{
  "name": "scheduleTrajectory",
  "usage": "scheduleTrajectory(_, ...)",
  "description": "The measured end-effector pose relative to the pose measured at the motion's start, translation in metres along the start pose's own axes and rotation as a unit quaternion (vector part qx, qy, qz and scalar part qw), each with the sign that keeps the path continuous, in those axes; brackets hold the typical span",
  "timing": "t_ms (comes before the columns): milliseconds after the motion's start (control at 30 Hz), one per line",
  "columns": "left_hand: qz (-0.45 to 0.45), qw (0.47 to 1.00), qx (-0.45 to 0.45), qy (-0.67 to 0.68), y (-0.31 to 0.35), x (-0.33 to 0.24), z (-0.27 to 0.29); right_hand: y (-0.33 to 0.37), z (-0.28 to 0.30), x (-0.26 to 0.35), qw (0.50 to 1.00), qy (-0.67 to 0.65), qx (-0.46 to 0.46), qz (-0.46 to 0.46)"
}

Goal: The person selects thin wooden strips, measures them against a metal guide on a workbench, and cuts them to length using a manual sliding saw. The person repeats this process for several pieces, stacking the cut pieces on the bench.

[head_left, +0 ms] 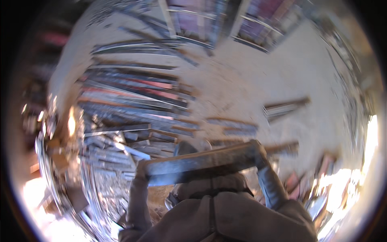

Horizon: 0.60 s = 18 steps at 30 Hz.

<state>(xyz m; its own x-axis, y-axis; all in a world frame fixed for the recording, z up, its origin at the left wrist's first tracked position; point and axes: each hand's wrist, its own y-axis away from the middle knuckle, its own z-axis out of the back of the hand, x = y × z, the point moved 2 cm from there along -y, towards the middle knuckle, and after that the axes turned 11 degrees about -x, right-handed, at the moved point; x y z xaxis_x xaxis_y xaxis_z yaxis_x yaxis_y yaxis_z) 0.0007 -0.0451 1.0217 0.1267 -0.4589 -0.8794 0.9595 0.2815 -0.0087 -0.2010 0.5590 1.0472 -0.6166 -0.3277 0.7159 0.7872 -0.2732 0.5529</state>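
Observation:
A thick grey-blue bar (197, 163), which looks like a metal beam, is held crosswise in front of my body at about waist height. Its right end sits a little higher in the picture than its left. My left hand (142, 167) grips the left end, and my right hand (259, 151) grips the right end. Motion blur smears the fingers of both hands. Below the bar shows my grey jacket (229, 213) with a dark front seam. My shoes are mostly hidden behind the bar.
Many long metal bars (133, 88) lie in rows on the dusty floor (242, 76) to the left. A short channel piece (285, 108) lies ahead right. Metal frames (193, 24) stand at the far side. Bright scrap (109, 161) is heaped at left; more pieces (322, 169) lie at right.

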Motion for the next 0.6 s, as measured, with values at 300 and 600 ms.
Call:
scheduleTrajectory(300, 0.494, 0.691, -0.236, 0.471, -0.222, 0.028, -0.057, -0.199, -0.085, 0.204, 0.994, 0.062, -0.018, 0.083)
scheduleTrajectory(600, 0.568, 0.604, -0.343, 0.441, -0.504, 0.044, -0.033, -0.423, -0.231, 0.505, 0.999, 0.035, 0.008, 0.008)
